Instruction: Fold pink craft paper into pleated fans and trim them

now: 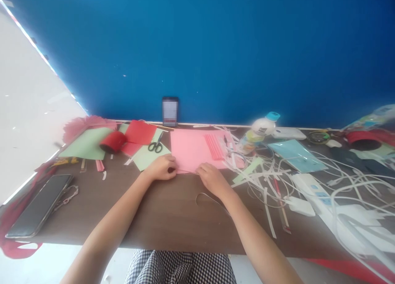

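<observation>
A sheet of pink paper (188, 148) lies flat on the brown table. Along its near edge runs a narrow folded or rolled strip. My left hand (162, 167) is closed with curled fingers at the near left corner of the sheet, pinching that edge. Farther right, my right hand (211, 178) has its fingers bent and pressed together on the same edge. Several thin pink paper rolls (213, 147) rest side by side on the right part of the sheet. Black-handled scissors (156, 146) lie left of it on light green paper (145, 158).
A red tape roll (112, 142) and red paper (140, 131) lie left. One phone (170, 111) leans on the blue wall; another phone (40, 206) lies front left. At right are a bottle (259, 129), paper scraps, tangled white cables and a power strip (317, 193).
</observation>
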`<state>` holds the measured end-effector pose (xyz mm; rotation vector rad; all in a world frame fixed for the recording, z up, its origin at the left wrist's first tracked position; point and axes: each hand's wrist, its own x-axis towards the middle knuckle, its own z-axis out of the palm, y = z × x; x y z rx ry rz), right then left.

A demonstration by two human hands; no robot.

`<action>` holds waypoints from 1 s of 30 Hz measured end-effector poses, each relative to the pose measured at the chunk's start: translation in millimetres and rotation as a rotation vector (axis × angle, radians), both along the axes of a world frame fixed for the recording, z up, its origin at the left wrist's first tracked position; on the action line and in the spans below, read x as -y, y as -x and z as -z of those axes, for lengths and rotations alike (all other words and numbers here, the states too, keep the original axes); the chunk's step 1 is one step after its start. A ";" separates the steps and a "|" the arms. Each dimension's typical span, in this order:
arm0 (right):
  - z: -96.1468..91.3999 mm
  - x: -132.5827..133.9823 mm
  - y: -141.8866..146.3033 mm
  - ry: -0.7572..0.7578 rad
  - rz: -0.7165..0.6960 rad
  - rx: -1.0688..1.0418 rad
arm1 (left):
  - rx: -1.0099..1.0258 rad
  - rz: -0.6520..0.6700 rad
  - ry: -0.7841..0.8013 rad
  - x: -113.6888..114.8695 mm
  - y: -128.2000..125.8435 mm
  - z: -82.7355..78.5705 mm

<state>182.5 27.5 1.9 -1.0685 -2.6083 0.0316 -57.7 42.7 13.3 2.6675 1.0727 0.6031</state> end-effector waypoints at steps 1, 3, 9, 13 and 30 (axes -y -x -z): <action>1.0 -0.7 -0.7 0.029 0.014 -0.050 | 0.012 -0.004 0.007 -0.3 -0.4 0.6; 3.0 -2.6 -2.1 0.115 0.056 -0.196 | 0.061 -0.029 0.046 -1.3 -1.6 3.1; 3.5 -7.9 -3.1 0.423 0.288 -0.641 | 0.368 -0.196 0.295 -6.4 -3.6 15.5; 2.5 -7.8 -3.0 0.451 0.239 -0.611 | 0.409 -0.188 0.332 -7.0 -2.6 16.0; 8.5 -8.6 -6.0 0.201 0.100 -0.313 | 0.212 -0.127 0.143 -5.0 -5.0 14.5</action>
